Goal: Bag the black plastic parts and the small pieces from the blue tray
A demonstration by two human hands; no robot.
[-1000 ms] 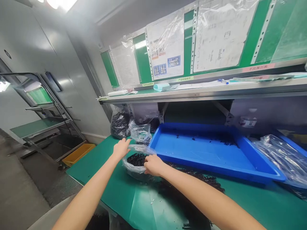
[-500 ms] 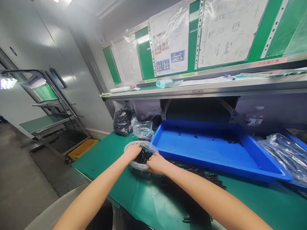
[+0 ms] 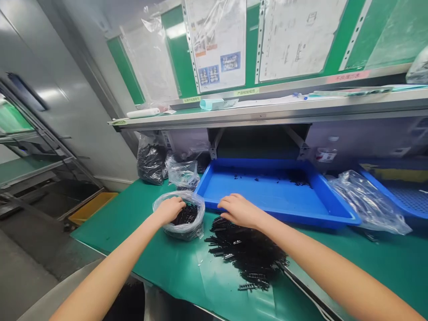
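Observation:
A clear plastic bag (image 3: pixel 200 215) stands with its mouth open on the green tabletop, partly filled with small black plastic parts (image 3: pixel 187 214). My left hand (image 3: pixel 170 209) reaches over the bag's left rim, its fingers loosely bent above the parts; the thumb is hidden. My right hand (image 3: pixel 239 209) is to the right of the bag, fingers stretched out with nothing visible in them. Just below that hand, a loose pile of black plastic strips (image 3: pixel 247 249) is spread on the table, partly hidden by my right forearm.
Behind the pile sits a large blue tray (image 3: pixel 247 187) with a few black bits. Filled plastic bags (image 3: pixel 152 162) stand at the back left. Crumpled clear plastic (image 3: pixel 368 203) and a blue basket (image 3: pixel 401 191) lie right. A shelf (image 3: pixel 267 116) runs above.
My right hand has left the bag and moved right, above the pile. The left hand stays at the bag. The view has shifted to the right, and more of the pile shows.

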